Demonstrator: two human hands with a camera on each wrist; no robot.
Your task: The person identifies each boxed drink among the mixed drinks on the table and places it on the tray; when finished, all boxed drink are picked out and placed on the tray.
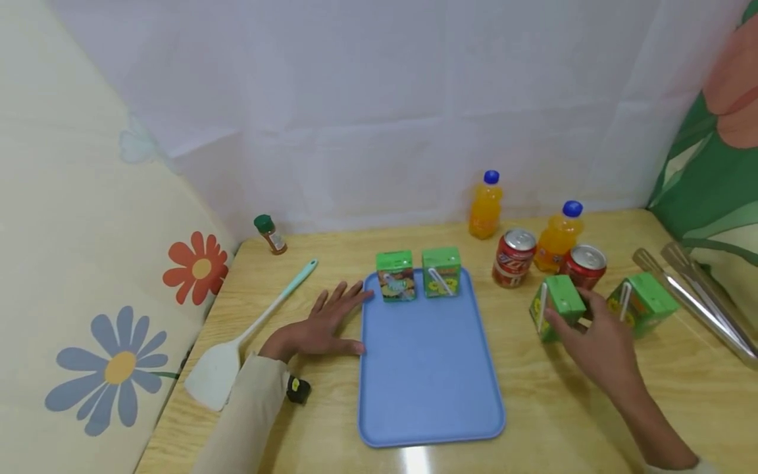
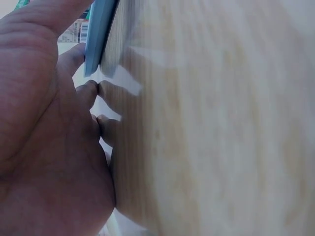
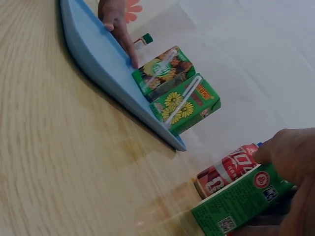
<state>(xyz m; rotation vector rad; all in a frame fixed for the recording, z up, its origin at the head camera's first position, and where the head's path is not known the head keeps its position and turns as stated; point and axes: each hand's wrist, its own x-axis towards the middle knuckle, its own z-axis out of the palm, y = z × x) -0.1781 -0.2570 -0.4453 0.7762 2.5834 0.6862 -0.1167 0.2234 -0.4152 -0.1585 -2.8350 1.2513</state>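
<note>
My right hand (image 1: pixel 601 342) grips a green juice box (image 1: pixel 556 304) with a straw on its side, thumb and fingers on opposite faces. Another green juice box (image 1: pixel 642 303) stands just right of that hand. With fingers spread, my left hand (image 1: pixel 328 322) rests on the table along the left edge of a blue tray (image 1: pixel 429 382), its fingertips at the rim. At the tray's far end two juice boxes stand side by side, a brown-and-green one (image 1: pixel 397 276) and one with yellow flowers (image 3: pixel 182 104).
Behind the right hand stand two red cans (image 1: pixel 514 258) and two orange drink bottles (image 1: pixel 485 207). Metal tongs (image 1: pixel 699 303) lie at the far right. A white spatula (image 1: pixel 216 368) and a small spice bottle (image 1: pixel 271 235) are on the left, with a small black object (image 1: pixel 298 390) by the left wrist.
</note>
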